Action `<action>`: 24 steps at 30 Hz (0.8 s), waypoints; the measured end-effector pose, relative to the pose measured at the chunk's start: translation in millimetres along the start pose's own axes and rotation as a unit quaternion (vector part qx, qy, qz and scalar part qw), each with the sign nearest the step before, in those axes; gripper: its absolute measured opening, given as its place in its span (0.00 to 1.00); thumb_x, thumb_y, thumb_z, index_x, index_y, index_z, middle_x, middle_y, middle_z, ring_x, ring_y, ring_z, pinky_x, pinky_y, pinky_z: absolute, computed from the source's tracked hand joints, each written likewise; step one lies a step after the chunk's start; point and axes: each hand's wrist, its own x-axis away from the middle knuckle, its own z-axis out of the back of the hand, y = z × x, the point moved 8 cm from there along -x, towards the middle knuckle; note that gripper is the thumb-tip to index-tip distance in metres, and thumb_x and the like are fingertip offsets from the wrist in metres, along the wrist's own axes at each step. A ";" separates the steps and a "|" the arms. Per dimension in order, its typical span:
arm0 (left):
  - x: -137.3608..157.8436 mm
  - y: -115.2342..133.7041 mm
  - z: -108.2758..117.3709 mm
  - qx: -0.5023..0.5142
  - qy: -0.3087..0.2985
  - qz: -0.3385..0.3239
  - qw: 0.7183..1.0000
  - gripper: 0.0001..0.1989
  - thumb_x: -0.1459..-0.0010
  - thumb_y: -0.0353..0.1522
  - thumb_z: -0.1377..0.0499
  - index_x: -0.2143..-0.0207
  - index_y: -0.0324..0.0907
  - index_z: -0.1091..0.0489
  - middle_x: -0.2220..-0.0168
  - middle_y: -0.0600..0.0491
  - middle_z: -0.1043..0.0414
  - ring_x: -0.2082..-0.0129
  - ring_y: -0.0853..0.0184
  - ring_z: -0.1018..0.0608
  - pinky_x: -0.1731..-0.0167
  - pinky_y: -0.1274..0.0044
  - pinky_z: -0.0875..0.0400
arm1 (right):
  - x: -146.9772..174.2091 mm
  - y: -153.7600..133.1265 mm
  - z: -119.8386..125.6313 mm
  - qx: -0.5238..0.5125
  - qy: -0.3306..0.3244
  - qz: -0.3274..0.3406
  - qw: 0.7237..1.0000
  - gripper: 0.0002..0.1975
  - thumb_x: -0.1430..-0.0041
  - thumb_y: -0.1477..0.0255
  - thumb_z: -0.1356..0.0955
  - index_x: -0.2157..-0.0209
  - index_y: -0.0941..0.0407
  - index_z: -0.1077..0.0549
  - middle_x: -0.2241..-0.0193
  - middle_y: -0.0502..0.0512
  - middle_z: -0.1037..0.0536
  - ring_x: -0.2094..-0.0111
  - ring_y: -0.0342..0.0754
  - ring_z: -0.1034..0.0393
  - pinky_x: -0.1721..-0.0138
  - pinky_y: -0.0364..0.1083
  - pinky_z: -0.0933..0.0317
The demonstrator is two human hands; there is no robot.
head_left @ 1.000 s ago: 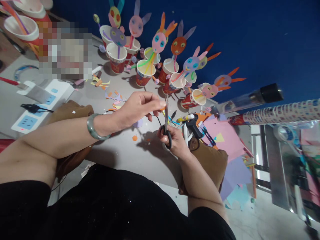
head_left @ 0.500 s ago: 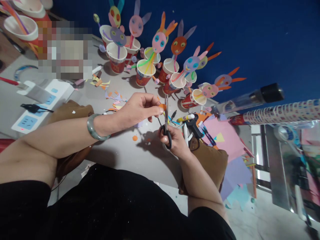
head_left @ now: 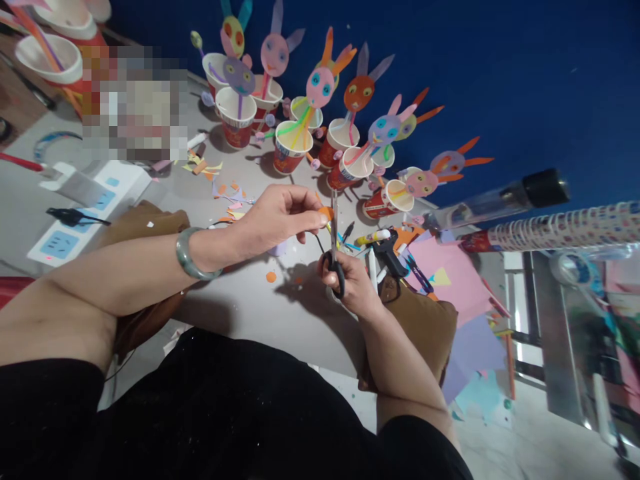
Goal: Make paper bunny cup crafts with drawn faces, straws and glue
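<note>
Between thumb and fingers, my left hand (head_left: 287, 217) pinches a small piece of orange paper (head_left: 326, 213). My right hand (head_left: 353, 280) grips the dark handles of a pair of scissors (head_left: 335, 233), whose blades point away from me beside the orange paper. Whether the blades touch the paper, I cannot tell. On the table below the hands lies a small orange paper disc (head_left: 271, 277). Paper scraps (head_left: 233, 193) are scattered beyond my left hand.
Several paper cups (head_left: 293, 143) with rabbit-faced paper figures stand along the blue wall. A black glue gun (head_left: 393, 253), markers and pink paper (head_left: 445, 267) lie to the right. A white power strip (head_left: 65, 237) is at the left. Stacked cups (head_left: 565, 227) extend at the far right.
The whole view has shifted slightly. Both hands keep nearly the same pose, with the orange paper still beside the scissor blades.
</note>
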 end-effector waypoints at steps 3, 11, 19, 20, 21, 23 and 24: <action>-0.7 0.7 1.0 0.002 0.007 -0.001 1.000 0.07 0.44 0.25 0.37 0.75 0.40 0.29 0.77 0.58 0.27 0.80 0.77 0.27 0.78 0.84 0.31 | -0.3 -0.1 0.6 0.007 0.004 0.004 1.000 0.32 0.53 0.38 0.27 0.78 0.54 0.34 0.80 0.47 0.31 0.76 0.42 0.42 0.73 0.44 0.47; 0.6 2.0 -2.4 0.002 0.002 0.007 1.000 0.09 0.45 0.22 0.38 0.77 0.40 0.30 0.78 0.59 0.29 0.81 0.78 0.28 0.79 0.84 0.33 | -0.2 -1.8 -0.4 0.002 0.003 0.008 1.000 0.34 0.54 0.36 0.28 0.78 0.54 0.34 0.80 0.48 0.30 0.76 0.42 0.42 0.73 0.44 0.47; 2.3 2.6 -2.9 0.006 -0.003 0.005 1.000 0.09 0.45 0.22 0.38 0.77 0.39 0.30 0.78 0.58 0.28 0.81 0.78 0.28 0.79 0.84 0.32 | -0.8 -1.4 0.3 0.011 0.002 0.010 1.000 0.34 0.53 0.36 0.28 0.78 0.54 0.34 0.79 0.48 0.30 0.76 0.42 0.42 0.72 0.44 0.47; 2.3 2.7 -2.9 0.006 -0.003 0.005 1.000 0.09 0.45 0.23 0.38 0.77 0.40 0.30 0.78 0.58 0.28 0.81 0.78 0.28 0.79 0.84 0.32 | -0.7 -1.2 0.5 0.013 0.003 0.010 1.000 0.34 0.53 0.36 0.28 0.78 0.54 0.34 0.79 0.48 0.30 0.76 0.42 0.42 0.72 0.44 0.47; 2.3 2.9 -3.0 0.006 -0.003 0.005 1.000 0.09 0.45 0.23 0.38 0.77 0.40 0.30 0.78 0.58 0.28 0.80 0.78 0.28 0.79 0.84 0.32 | -0.5 -1.2 0.8 0.014 0.003 0.010 1.000 0.34 0.53 0.36 0.28 0.78 0.54 0.34 0.79 0.47 0.30 0.76 0.42 0.42 0.72 0.44 0.47; 2.4 3.3 -3.4 0.005 -0.004 0.007 1.000 0.08 0.45 0.23 0.38 0.76 0.40 0.30 0.78 0.58 0.28 0.80 0.78 0.28 0.79 0.84 0.32 | -0.1 -1.5 1.5 0.019 0.005 0.013 1.000 0.34 0.53 0.36 0.28 0.78 0.54 0.35 0.79 0.47 0.31 0.76 0.42 0.42 0.72 0.44 0.47; 2.4 3.6 -3.7 0.005 -0.004 0.007 1.000 0.08 0.45 0.23 0.38 0.76 0.40 0.30 0.78 0.58 0.28 0.80 0.78 0.28 0.79 0.84 0.32 | 0.1 -1.6 1.7 0.020 0.005 0.013 1.000 0.33 0.52 0.37 0.28 0.78 0.54 0.35 0.79 0.47 0.31 0.76 0.42 0.43 0.72 0.44 0.47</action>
